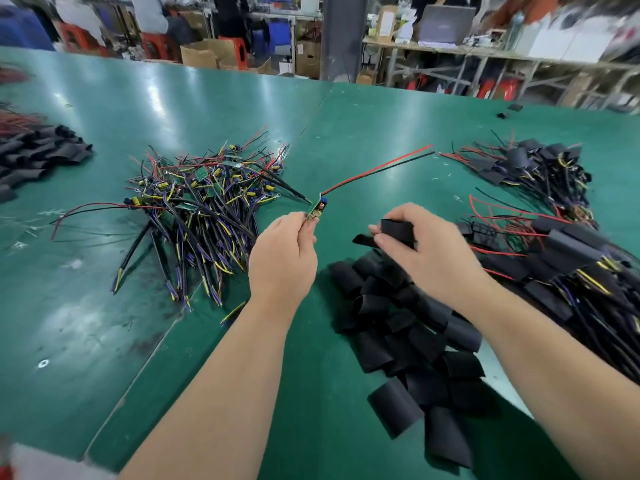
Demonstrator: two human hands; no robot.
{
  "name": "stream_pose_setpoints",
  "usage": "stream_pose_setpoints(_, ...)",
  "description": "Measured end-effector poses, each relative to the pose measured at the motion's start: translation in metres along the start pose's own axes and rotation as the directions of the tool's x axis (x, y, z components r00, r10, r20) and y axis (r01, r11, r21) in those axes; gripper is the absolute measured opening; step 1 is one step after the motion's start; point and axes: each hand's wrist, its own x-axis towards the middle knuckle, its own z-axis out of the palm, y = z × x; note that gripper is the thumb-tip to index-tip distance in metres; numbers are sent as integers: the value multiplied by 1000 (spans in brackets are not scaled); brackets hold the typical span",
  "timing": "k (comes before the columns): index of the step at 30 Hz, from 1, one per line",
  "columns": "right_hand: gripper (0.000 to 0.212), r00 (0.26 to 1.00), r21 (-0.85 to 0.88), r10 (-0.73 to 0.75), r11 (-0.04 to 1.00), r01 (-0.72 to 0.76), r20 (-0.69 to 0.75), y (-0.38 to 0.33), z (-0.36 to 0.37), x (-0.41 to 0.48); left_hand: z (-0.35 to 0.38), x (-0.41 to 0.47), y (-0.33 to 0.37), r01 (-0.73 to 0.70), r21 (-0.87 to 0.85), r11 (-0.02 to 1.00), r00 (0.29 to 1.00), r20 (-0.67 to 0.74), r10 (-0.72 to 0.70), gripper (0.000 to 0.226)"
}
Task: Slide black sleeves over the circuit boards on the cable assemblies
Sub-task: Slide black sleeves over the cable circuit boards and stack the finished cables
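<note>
Toward the green counter's (104, 323) left side lies a tangle of bare assemblies (201, 199). The left hand (282, 251) pinches a circuit board (317, 209); the right hand (426, 244) grips a flattened black sleeve (398, 230). Unopened, the sleeve could snag on the board's components.

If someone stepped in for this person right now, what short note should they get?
Left hand pinches a bare circuit board. Right hand holds a black sleeve, not yet on the board.
Loose sleeves lie under the right hand.
Done: sleeved assemblies, piled right.
Left: sleeve this board, then the unsleeved assemblies piled left.
</note>
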Motion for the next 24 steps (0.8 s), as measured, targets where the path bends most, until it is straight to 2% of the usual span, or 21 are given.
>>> stream_pose_setpoints(4, 19, 993, 74, 50, 996, -58, 105, 4, -20, -30, -5, -9, 7, -12, -114, 993, 982, 185, 33, 22)
stream_pose_setpoints(6, 27, 991, 184, 112, 975, -123, 71, 6, -21, -44, -8, -15, 12, 50, -183, 982, 952, 307, 9, 28)
stream_pose_setpoints(7, 34, 985, 338, 166, 926, -170, 41, 7, -20, -51, -10, -18, 14, 70, -204, 977, 932, 363, 9, 30)
stream_pose_setpoints(9, 39, 959, 668, 280, 704, -243, 53, 4, -14, -59, -14, -22, 19, 94, -232, 968, 885, 465, 25, 31)
stream_pose_setpoints(11, 30, 936, 809, 335, 517, -279, 109, -1, -7, -62, -15, -25, 25, 142, -286, 948, 836, 548, 40, 31)
stream_pose_setpoints(12, 27, 934, 824, 332, 487, -290, 133, -2, -3, -62, -16, -27, 29, 179, -322, 930, 814, 580, 44, 31)
stream_pose_setpoints(14, 32, 945, 799, 294, 530, -284, 141, -4, 4, -62, -15, -30, 35, 229, -378, 897, 775, 629, 67, 31)
stream_pose_setpoints(15, 29, 954, 779, 275, 568, -265, 124, -6, 7, -62, -15, -31, 38, 214, -374, 902, 756, 648, 89, 31)
stream_pose_setpoints(17, 10, 958, 765, 279, 601, -231, 70, -5, 10, -61, -13, -35, 42, 100, -298, 949, 742, 658, 129, 29)
stream_pose_setpoints(18, 7, 953, 765, 301, 604, -223, 39, -3, 11, -61, -12, -36, 43, 31, -258, 966, 758, 636, 146, 27)
stream_pose_setpoints(20, 6, 933, 779, 359, 590, -214, -16, 0, 8, -60, -12, -36, 45, -58, -254, 965, 835, 517, 186, 12)
stream_pose_setpoints(21, 6, 919, 804, 393, 554, -215, -25, 1, 7, -58, -12, -36, 46, -84, -265, 960, 868, 455, 202, 5)
stream_pose_setpoints(24, 12, 871, 908, 489, 340, -245, 52, 2, 4, -56, -13, -37, 49, -154, -241, 958, 911, 342, 232, 23)
